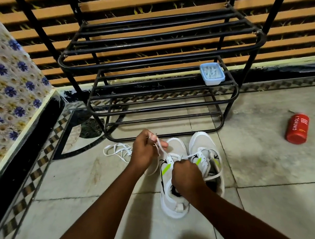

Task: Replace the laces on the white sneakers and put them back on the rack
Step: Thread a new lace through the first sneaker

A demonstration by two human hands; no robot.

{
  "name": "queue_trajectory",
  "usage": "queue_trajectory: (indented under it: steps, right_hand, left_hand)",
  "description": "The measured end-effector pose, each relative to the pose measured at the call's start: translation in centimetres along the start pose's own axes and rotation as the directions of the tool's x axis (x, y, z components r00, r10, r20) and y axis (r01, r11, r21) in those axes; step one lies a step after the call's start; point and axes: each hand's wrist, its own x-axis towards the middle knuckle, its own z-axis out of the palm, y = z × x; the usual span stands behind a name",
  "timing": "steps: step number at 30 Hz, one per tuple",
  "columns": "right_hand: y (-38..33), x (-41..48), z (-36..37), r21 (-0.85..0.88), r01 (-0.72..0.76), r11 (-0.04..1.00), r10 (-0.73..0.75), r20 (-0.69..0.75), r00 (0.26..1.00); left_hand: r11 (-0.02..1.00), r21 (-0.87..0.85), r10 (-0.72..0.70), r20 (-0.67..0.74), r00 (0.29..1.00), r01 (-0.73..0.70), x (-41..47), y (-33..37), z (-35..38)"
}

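Two hands, one lace between them

1. Left hand (146, 151): fingers (163, 144) curled, pinching a white lace (160, 147) drawn up and away from the eyelets.
2. Right hand (186, 176): fingers closed tight at the throat of the nearer sneaker (174, 205), apparently round the lace's other run; the pinch itself is hidden under the knuckles.
3. Second sneaker (202, 146): just beside the first, toe towards the rack, with a strand of lace trailing over it.
4. Loose lace (117, 151): in a tangle on the floor, left of the left hand.
5. Rack (161, 107): black metal bars, directly beyond the sneakers, holding no shoes.

Likely hazards: a hard pull from the left hand may leave the two ends uneven or twist the flat lace in its eyelet. The trailing strand may snag on the second sneaker and drag it. The rack's shelves are spaced bars, so a sneaker set down carelessly may tip.

Surroundings: pale tiled floor (271, 166) with a dark patterned border, a wall (31, 33) striped orange and black, a floral cover (0, 76) at left, a small blue box (212, 74) on a lower shelf, and a red can (297, 128) lying well to the right
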Motion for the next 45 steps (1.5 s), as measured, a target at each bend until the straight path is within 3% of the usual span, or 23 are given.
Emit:
queue_trajectory:
  steps: [3, 6, 12, 15, 19, 22, 27, 32, 37, 41, 45]
  right_hand:
    - [0.1, -0.1, -0.4, 0.040, 0.001, 0.999, 0.000, -0.033, 0.999]
    - [0.9, 0.0, -0.4, 0.144, -0.007, 0.990, 0.018, -0.078, 0.997]
    - [2.3, 0.7, -2.6, 0.406, 0.032, 0.913, 0.056, -0.201, 0.978]
    - [2.8, 0.8, -5.0, 0.568, 0.109, 0.816, 0.088, -0.309, 0.947]
    - [3.2, 0.3, -9.7, 0.777, 0.295, 0.556, 0.049, -0.385, 0.921]
    - [2.8, -0.1, -14.8, 0.793, 0.413, 0.447, 0.028, -0.474, 0.880]
    - [1.2, -1.4, -23.5, 0.766, 0.541, 0.348, 0.036, -0.588, 0.808]
    - [0.0, -2.2, -31.1, 0.685, 0.598, 0.416, 0.164, -0.703, 0.692]
    - [-0.6, -3.6, -36.1, 0.698, 0.561, 0.445, 0.200, -0.688, 0.698]
    - [-0.9, -4.2, -36.5, 0.753, 0.493, 0.436, 0.219, -0.621, 0.753]
    - [-1.9, -4.5, -36.5, 0.745, 0.484, 0.459, 0.154, -0.603, 0.782]
  left_hand:
    - [0.963, 0.257, 0.068, 0.074, 0.995, -0.085, 0.3, -0.2, -0.5]
    - [0.860, 0.479, 0.137, 0.114, 0.984, -0.175, 0.6, -0.5, -1.1]
    - [0.792, 0.537, 0.290, 0.088, 0.953, -0.290, 0.5, 0.1, -1.1]
    - [0.785, 0.538, 0.336, 0.045, 0.941, -0.306, 0.0, 2.4, -0.8]
    - [0.885, 0.374, 0.276, 0.063, 0.959, -0.279, -1.2, 6.4, -0.3]
    - [0.932, 0.196, 0.302, 0.042, 0.952, -0.305, -2.8, 10.9, 0.6]
    - [0.939, 0.073, 0.329, 0.085, 0.941, -0.335, -5.1, 19.8, 1.3]
    - [0.912, 0.106, 0.389, 0.086, 0.917, -0.396, -5.8, 28.1, 1.3]
    - [0.894, 0.107, 0.430, 0.062, 0.901, -0.435, -7.2, 34.4, 0.9]
    - [0.881, 0.144, 0.449, 0.051, 0.892, -0.451, -8.0, 36.4, 0.4]
    - [0.863, 0.126, 0.490, 0.029, 0.871, -0.490, -8.5, 37.4, 0.3]
